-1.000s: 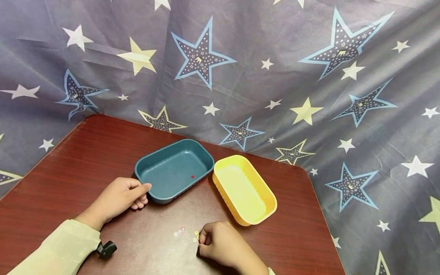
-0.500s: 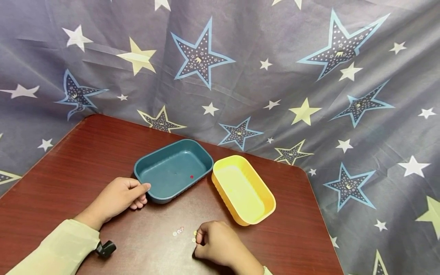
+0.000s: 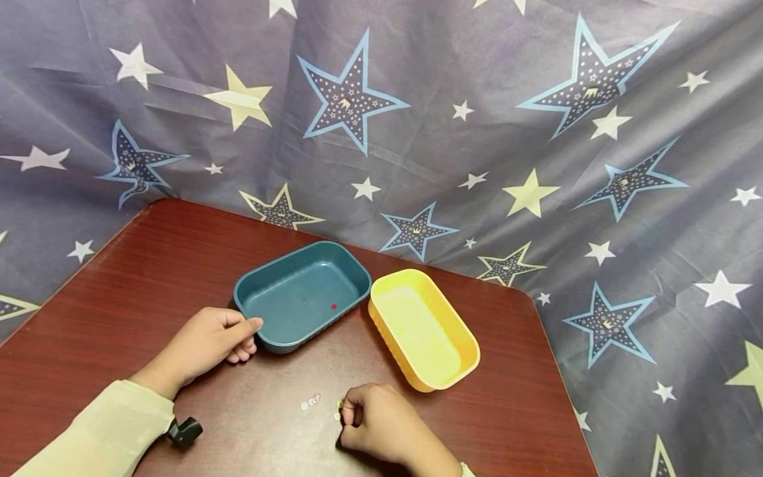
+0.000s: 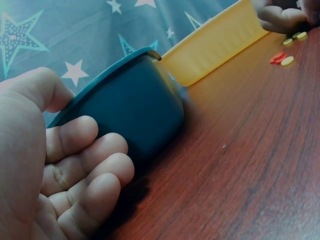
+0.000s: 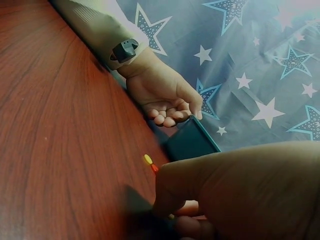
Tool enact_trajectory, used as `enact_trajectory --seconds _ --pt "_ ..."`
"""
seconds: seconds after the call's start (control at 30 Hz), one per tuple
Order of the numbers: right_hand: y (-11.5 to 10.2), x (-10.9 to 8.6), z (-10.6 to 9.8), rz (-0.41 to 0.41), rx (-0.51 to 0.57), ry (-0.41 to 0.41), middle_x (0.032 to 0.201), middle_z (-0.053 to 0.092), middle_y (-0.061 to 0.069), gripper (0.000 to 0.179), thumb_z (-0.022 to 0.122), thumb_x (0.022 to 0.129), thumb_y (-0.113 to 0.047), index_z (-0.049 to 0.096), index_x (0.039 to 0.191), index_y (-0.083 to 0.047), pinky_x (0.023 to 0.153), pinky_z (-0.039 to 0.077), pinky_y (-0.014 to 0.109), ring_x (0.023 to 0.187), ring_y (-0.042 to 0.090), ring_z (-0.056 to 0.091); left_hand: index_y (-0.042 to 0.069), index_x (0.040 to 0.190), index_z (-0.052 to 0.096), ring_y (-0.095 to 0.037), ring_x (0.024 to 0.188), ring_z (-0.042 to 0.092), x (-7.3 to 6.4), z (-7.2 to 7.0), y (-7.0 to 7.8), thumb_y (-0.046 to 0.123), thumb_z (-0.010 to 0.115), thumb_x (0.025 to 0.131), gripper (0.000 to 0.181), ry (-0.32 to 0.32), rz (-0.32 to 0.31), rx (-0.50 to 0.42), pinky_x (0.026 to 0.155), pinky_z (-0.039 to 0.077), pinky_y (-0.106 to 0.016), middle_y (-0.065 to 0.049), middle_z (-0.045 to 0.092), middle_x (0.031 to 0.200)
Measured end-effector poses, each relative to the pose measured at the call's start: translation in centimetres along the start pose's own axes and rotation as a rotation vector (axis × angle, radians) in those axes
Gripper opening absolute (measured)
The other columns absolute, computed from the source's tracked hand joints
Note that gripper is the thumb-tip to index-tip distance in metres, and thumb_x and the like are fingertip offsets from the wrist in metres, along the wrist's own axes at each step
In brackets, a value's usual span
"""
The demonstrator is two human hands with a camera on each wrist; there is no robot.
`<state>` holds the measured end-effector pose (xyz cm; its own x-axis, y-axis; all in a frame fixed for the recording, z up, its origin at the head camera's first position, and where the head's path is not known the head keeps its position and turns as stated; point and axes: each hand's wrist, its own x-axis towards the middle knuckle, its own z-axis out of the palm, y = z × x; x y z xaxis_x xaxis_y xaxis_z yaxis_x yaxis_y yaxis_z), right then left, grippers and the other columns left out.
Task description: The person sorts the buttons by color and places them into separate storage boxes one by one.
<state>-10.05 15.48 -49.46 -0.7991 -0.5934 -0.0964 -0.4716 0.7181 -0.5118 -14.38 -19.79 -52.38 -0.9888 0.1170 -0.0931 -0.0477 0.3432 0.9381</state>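
My left hand (image 3: pixel 205 341) grips the near left corner of a teal plastic tray (image 3: pixel 292 298), thumb over the rim and fingers curled beneath it. A small red disc (image 3: pixel 334 307) lies inside that tray. My right hand (image 3: pixel 384 421) is low on the table, its thumb and index fingertips at some small yellow button-like discs (image 4: pixel 287 41). The fingers partly cover these discs, so whether one is pinched is unclear. Left of them is a small cluster of red discs (image 4: pixel 276 58) with a yellow disc (image 4: pixel 287 61) touching it.
A yellow plastic tray (image 3: pixel 423 331) stands right of the teal one, their ends nearly touching. Both rest on a reddish-brown wooden table (image 3: pixel 512 411). A star-patterned cloth (image 3: pixel 441 152) hangs behind the table. On the left wrist is a black device (image 3: pixel 186 432).
My right hand has shifted slightly left over the yellow discs, covering more of them. My left hand and both trays have stayed in place.
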Motion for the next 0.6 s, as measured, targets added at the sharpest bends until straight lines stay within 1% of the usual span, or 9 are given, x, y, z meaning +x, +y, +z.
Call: enact_trajectory --seconds 0.13,0.37,0.6 --pt "0.12 -0.09 -0.11 -0.004 0.035 0.012 0.059 0.049 -0.026 0.026 0.079 0.071 -0.014 0.059 0.069 -0.03 0.052 0.039 0.013 0.054 -0.008 0.043 0.008 0.081 0.078 -0.019 0.067 0.073 0.04 -0.01 -0.08 0.046 0.066 0.104 0.046 0.001 0.001 -0.001 0.062 0.063 -0.034 -0.008 0.076 0.076" --pt "0.5 -0.06 -0.22 -0.002 0.071 0.042 0.065 0.051 -0.024 0.028 0.078 0.071 -0.011 0.057 0.068 -0.029 0.049 0.037 0.015 0.055 -0.006 0.041 0.008 0.081 0.078 -0.019 0.067 0.073 0.05 -0.05 -0.12 0.049 0.066 0.103 0.048 -0.002 0.004 -0.001 0.062 0.063 -0.034 -0.008 0.076 0.076" --pt "0.52 0.02 -0.2 -0.004 0.135 0.051 0.065 0.054 -0.022 0.026 0.077 0.073 -0.006 0.062 0.074 -0.028 0.054 0.044 0.013 0.059 -0.008 0.048 0.008 0.081 0.078 -0.019 0.067 0.073 0.09 -0.09 -0.12 0.049 0.066 0.103 0.048 0.002 -0.003 0.003 0.062 0.063 -0.033 -0.008 0.075 0.075"
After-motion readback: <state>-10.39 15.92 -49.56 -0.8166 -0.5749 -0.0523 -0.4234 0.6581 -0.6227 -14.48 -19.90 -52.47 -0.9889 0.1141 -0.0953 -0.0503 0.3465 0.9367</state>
